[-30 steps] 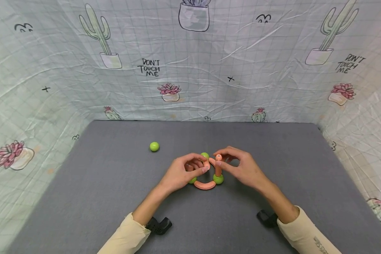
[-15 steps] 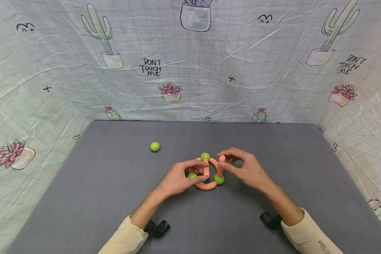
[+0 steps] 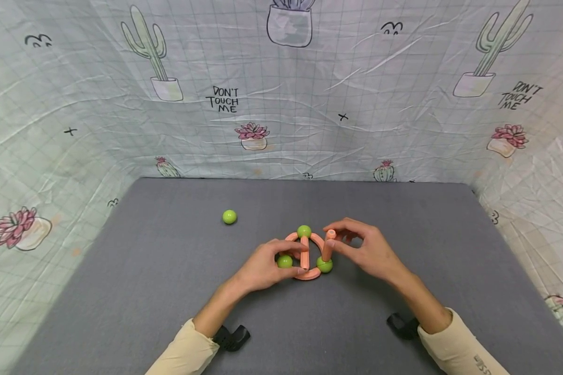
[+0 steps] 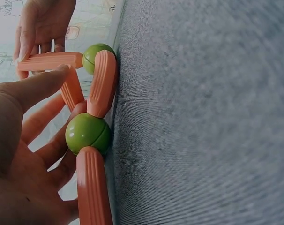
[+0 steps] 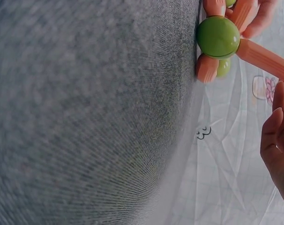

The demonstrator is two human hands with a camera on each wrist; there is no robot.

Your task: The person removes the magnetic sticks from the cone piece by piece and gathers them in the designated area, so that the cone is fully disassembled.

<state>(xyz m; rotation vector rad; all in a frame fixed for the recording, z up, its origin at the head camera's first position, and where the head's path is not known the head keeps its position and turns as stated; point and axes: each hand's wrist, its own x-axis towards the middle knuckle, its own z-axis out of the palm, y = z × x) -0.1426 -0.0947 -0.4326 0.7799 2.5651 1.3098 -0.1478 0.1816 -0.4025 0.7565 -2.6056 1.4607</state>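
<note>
Orange curved rods (image 3: 318,240) and green balls (image 3: 325,265) form a ring lying on the grey table. From its far ball (image 3: 304,231) a straight orange rod (image 3: 305,255) slants toward the near side, over the ring. My left hand (image 3: 268,264) pinches this rod, thumb at its near end and index finger along it; the ring's left ball (image 4: 88,133) sits between thumb and fingers. Out of the right ball a second straight rod (image 3: 328,249) stands up, leaning slightly right. My right hand (image 3: 368,251) pinches its upper part between thumb and fingers.
A loose green ball (image 3: 229,216) lies on the grey table (image 3: 178,260) to the far left of the ring. A cloth printed with cacti (image 3: 305,104) hangs behind and along both sides. Black wrist straps (image 3: 232,337) sit on both forearms.
The straight rod in my left hand has tipped down, its free end swinging toward the near side. The rod in my right hand leans a little more to the right.
</note>
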